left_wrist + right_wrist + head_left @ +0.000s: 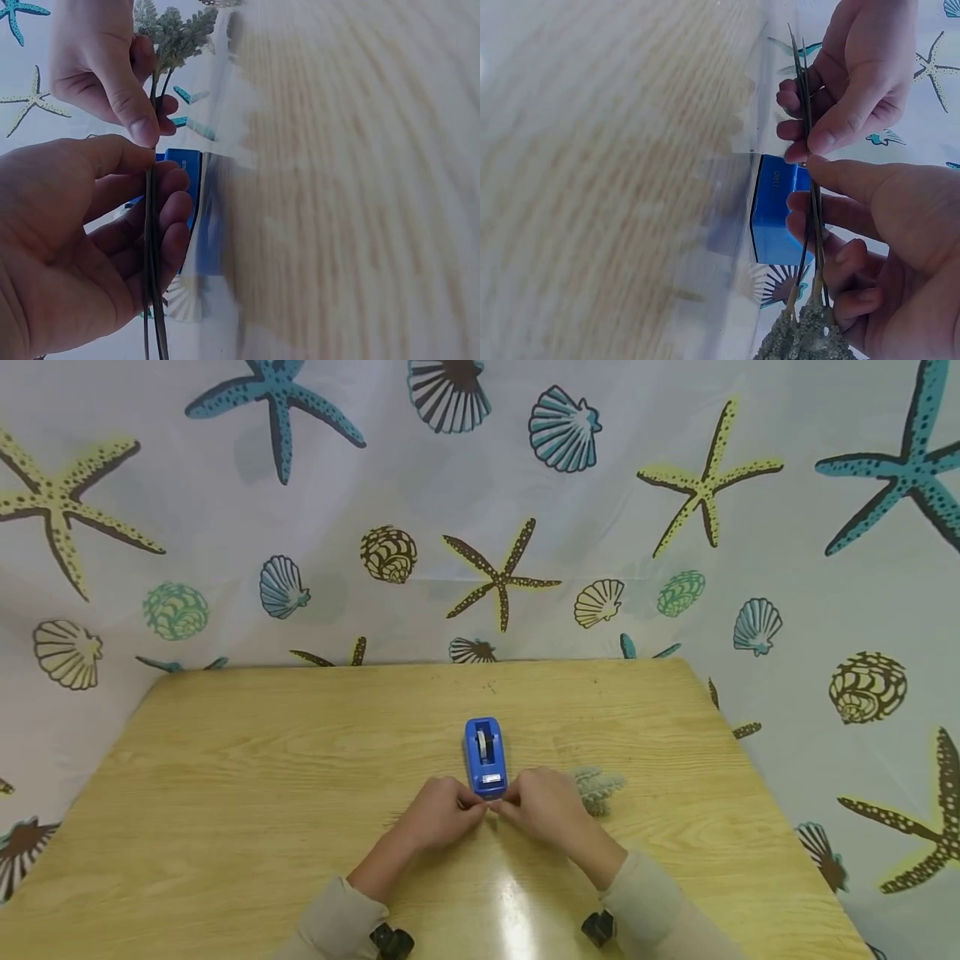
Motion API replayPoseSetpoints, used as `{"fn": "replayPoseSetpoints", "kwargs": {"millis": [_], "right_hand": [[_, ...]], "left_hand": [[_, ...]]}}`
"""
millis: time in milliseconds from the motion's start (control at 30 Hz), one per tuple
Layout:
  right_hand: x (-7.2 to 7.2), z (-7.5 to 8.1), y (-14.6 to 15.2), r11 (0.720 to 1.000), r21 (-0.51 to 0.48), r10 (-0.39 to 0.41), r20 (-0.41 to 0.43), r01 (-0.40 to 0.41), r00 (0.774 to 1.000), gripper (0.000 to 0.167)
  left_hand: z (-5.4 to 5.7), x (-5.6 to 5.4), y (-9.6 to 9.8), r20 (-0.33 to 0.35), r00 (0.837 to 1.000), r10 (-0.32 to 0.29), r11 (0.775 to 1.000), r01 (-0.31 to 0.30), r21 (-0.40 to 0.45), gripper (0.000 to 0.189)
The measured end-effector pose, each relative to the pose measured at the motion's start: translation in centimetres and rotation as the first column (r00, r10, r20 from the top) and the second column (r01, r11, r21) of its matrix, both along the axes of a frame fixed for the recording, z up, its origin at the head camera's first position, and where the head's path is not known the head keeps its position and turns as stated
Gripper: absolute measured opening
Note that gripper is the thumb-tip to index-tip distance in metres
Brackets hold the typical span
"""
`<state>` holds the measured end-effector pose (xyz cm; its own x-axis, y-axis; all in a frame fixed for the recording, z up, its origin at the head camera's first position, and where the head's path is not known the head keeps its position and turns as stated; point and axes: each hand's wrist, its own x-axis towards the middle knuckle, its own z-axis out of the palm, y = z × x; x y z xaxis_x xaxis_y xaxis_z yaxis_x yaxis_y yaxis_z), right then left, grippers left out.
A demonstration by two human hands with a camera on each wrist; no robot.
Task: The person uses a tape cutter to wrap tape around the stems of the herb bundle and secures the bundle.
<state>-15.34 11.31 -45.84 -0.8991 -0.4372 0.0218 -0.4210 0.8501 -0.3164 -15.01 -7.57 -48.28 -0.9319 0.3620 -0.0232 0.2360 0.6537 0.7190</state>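
Observation:
A small bunch of dried flowers with grey-green fluffy heads (597, 789) and thin dark stems (153, 262) lies across both hands. My left hand (437, 814) pinches the stems between thumb and fingers, its other fingers loosely curled behind them. Close beside it, my right hand (549, 807) pinches the same stems nearer the heads, thumb tips almost meeting. The flower heads (806, 335) stick out past the right hand. Just beyond the fingertips stands a blue tape dispenser (489, 768) with a roll in it. Whether tape is on the stems cannot be made out.
The wooden table (262, 793) spreads around the hands. Behind it and at its sides hangs a white cloth (435, 485) printed with starfish and shells. Dark wrist cameras (392, 941) sit on both sleeves.

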Motion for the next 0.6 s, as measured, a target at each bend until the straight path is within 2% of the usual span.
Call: {"fn": "replayPoseSetpoints", "kwargs": {"millis": [233,333,500,600], "right_hand": [[0.52,-0.38,-0.55,1.0,-0.014,-0.015,-0.02,0.014,1.0,0.024],[0.47,-0.27,-0.89,0.999,-0.031,-0.017,-0.047,0.016,0.999,0.023],[0.46,0.0,-0.91,1.0,-0.017,-0.027,-0.068,0.026,0.997,0.021],[0.8,-0.2,-0.72,1.0,-0.004,-0.027,-0.062,0.027,0.998,0.017]], "left_hand": [[-0.06,0.89,-0.06,0.017,0.996,0.084,0.996,-0.085,0.038,0.013],[0.15,0.85,-0.33,-0.007,0.995,0.097,0.994,-0.096,0.052,0.012],[0.1,0.68,-0.46,-0.027,0.997,0.071,0.995,-0.069,0.076,0.011],[-0.27,0.87,-0.3,-0.002,0.999,0.049,0.995,-0.048,0.09,0.011]]}}
